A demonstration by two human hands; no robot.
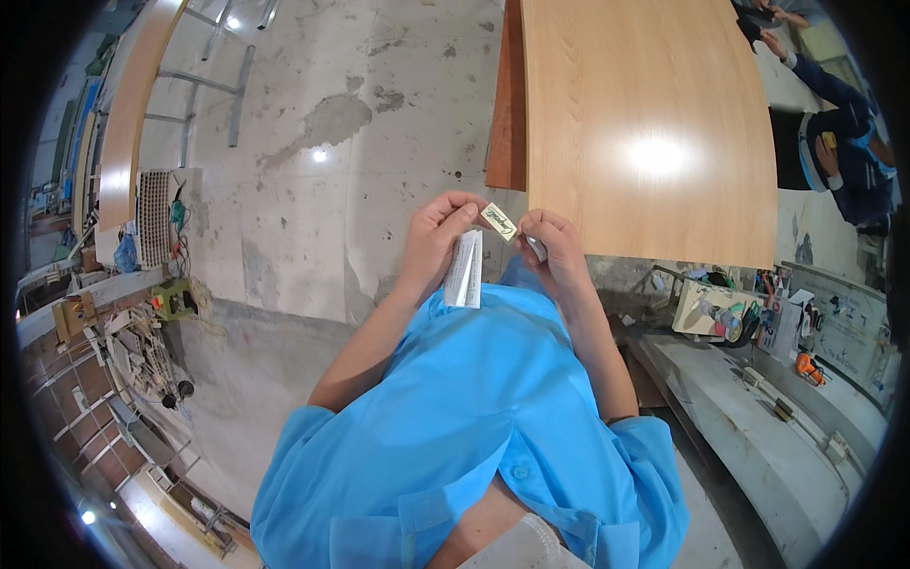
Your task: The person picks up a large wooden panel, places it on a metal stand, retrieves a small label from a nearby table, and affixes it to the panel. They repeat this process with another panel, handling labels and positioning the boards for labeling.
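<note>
In front of my blue shirt, both my hands are raised with the fingers pinched. My left hand (441, 237) is closed around a folded white printed paper (463, 273), which hangs below its palm. Between the thumb and fingers of that hand sits one end of a small cream label (498, 222) with dark lettering, tilted down to the right. My right hand (557, 248) is closed at the label's other end, and whether it touches the label I cannot tell. A small whitish piece (537, 248) shows under its fingers.
A wood-grain table (654, 114) stands ahead to the right, a reddish-brown panel (507, 104) along its left edge. A grey workbench (749, 408) with tools is at the right. Far right, another person (839, 142) stands by the table. Metal frames (194, 81) stand at the left.
</note>
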